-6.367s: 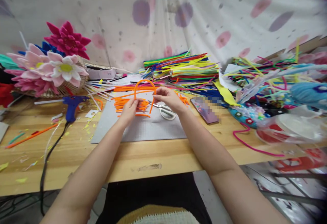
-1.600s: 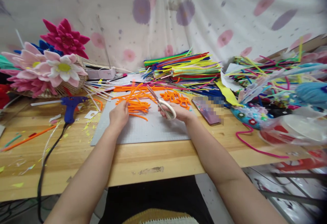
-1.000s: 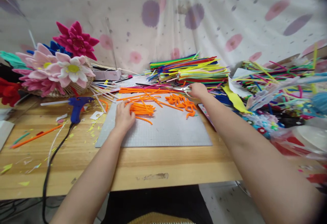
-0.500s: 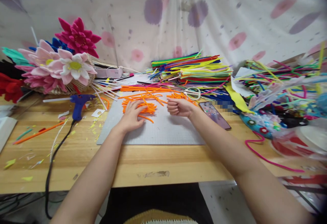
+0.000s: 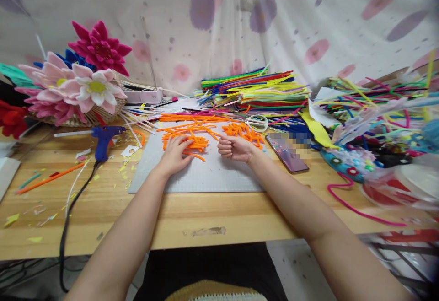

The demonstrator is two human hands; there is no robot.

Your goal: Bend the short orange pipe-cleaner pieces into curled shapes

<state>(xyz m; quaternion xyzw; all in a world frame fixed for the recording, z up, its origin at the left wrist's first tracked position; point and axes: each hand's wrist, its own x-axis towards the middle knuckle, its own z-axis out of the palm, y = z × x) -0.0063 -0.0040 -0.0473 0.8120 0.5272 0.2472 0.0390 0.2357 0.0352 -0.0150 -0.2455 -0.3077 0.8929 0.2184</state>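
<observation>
Left hand: the left hand lies flat with its fingers spread open, tips on the orange bits.
Right hand: the right hand is curled into a fist on the mat. I cannot tell if anything is inside it.
Orange bits: one heap of short, fuzzy, mostly straight pieces at the far middle of the mat, under the left fingertips.
Curls: a second orange heap, the curls, bent and fuzzy, just behind the right hand.
Count: two hands, two orange heaps, one mat, one pair of scissors, one phone, one glue gun.
Room: the near half of the mat is open, and so is the strip of table up to its near edge.
Edges: the phone lies just off the mat's right edge. The glue gun lies left of the mat, and its black cord hangs over the table's near edge.
Back: a tall stack of long fuzzy sticks in many colours fills the far side, with the scissors at its foot.
Feel: the mat is grey and flat, the table is pale wood, and the flowers at far left look soft and pink.
</observation>
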